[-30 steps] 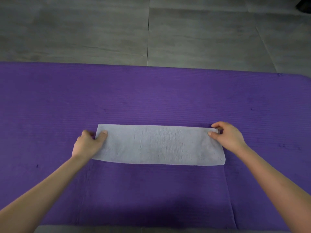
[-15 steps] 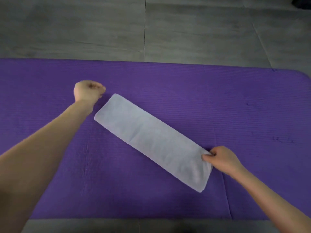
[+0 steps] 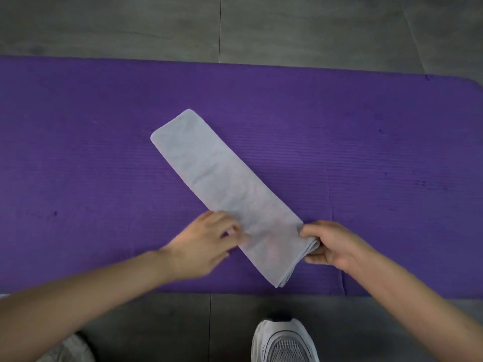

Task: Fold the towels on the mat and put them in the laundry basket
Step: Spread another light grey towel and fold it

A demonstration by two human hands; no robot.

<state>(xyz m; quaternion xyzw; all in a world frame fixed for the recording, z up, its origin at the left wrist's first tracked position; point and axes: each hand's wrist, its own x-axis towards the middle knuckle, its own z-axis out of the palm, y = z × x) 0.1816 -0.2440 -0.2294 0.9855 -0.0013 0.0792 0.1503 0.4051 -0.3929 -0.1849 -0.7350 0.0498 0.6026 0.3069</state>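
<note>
A pale grey towel [image 3: 224, 184], folded into a long narrow strip, lies diagonally on the purple mat [image 3: 366, 152], running from upper left to lower right. My right hand [image 3: 332, 244] pinches the strip's near right corner, thumb on top and fingers under the layered edge. My left hand [image 3: 206, 244] is blurred with motion at the strip's near left edge, its fingertips touching the cloth. The laundry basket is out of view.
Grey tiled floor [image 3: 287, 27] lies beyond the mat and in front of it. My white sneakers [image 3: 283, 340] stand on the floor just below the mat's near edge, one at bottom centre and one partly seen at bottom left.
The towel swung from lying crosswise to a diagonal. My left hand let go of the far end and came down to the near end beside my right hand.
</note>
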